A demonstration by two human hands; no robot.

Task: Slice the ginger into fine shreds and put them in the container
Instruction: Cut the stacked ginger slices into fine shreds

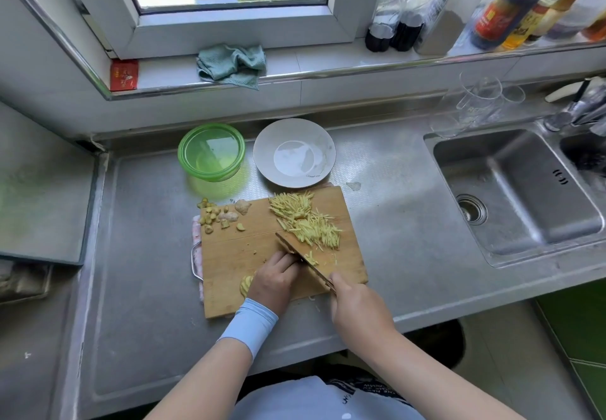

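A wooden cutting board (236, 255) lies on the steel counter. A pile of fine yellow ginger shreds (306, 219) covers its far right part. Ginger knobs and trimmings (223, 214) sit at its far left corner. My left hand (273, 277) curls its fingers down on ginger slices beside the blade; a peeled ginger piece (245, 285) shows at its left. My right hand (355, 304) grips the handle of a cleaver (301, 254), whose blade angles across the board against my left fingers. A green container (211, 152) stands behind the board.
A white plate (323, 147) stands right of the green container. A steel sink (515, 190) lies to the right, with clear glasses (478, 101) behind it. Bottles (505, 6) and a green cloth (231, 63) line the window ledge.
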